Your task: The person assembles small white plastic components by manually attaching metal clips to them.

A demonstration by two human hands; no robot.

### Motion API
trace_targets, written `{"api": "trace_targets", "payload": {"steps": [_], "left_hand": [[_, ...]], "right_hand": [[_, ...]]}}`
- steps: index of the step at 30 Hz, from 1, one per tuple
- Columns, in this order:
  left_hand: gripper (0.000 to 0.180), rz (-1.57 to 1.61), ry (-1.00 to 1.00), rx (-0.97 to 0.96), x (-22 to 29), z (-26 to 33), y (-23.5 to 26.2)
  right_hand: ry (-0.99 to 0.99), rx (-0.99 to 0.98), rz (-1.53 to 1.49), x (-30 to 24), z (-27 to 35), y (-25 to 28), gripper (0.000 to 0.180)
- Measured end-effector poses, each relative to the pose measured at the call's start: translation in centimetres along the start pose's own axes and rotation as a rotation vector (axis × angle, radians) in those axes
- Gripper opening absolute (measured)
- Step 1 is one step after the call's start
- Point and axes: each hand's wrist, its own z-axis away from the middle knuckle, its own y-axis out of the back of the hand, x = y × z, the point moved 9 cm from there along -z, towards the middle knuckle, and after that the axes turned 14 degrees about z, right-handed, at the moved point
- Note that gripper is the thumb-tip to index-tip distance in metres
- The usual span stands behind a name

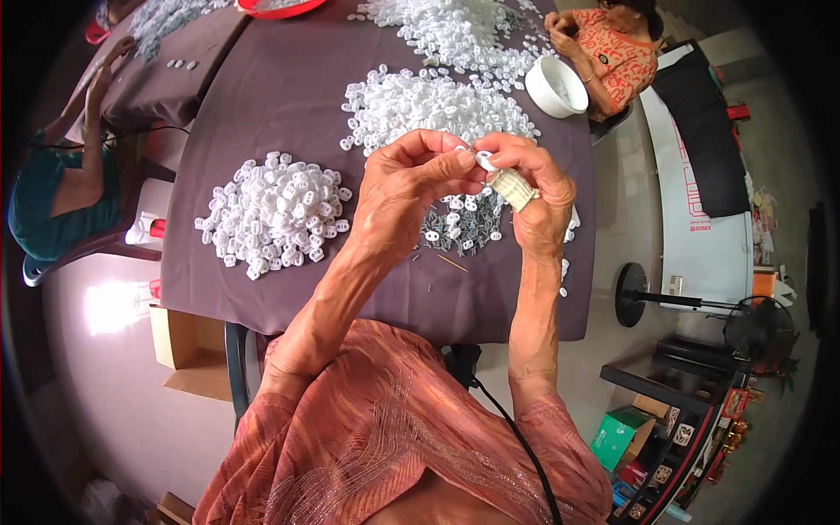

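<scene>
Above the table, my left hand [407,188] and my right hand [538,192] meet fingertip to fingertip, both pinched closed. A small white oval plastic piece [484,161] shows between the right thumb and forefinger, touching the left fingertips. What my left thumb and forefinger pinch is mostly covered by the fingers. A pale, checked strip [514,190] is wrapped round my right thumb. Below the hands lies a heap of small grey pins [477,229], partly hidden, with several white two-hole pieces among them.
On the brown tablecloth [289,109] sit a left white heap [271,214], a middle heap [429,105] and a far heap [455,35]. A white bowl [556,87] stands right, near a person in orange [617,52]. Another person's teal garment [66,201] shows left. A thin stick [452,262] lies nearby.
</scene>
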Motion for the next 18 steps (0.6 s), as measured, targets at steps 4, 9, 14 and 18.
{"api": "trace_targets", "payload": {"steps": [4, 9, 14, 18], "left_hand": [[0.015, 0.037, 0.02, 0.004, -0.32, -0.11, 0.2], [0.014, 0.068, -0.043, 0.025, -0.2, -0.27, 0.43], [0.014, 0.052, -0.078, 0.02, 0.05, -0.19, 0.05], [0.014, 0.085, -0.096, -0.007, 0.04, -0.21, -0.03]], "right_hand": [[0.071, -0.059, -0.004, -0.72, -0.08, -0.28, 0.016], [0.055, -0.066, 0.046, -0.72, -0.38, -0.41, 0.022], [-0.076, 0.047, -0.028, -0.36, 0.02, -0.25, 0.026], [-0.01, 0.059, 0.134, -0.97, 0.1, -0.22, 0.029]]}}
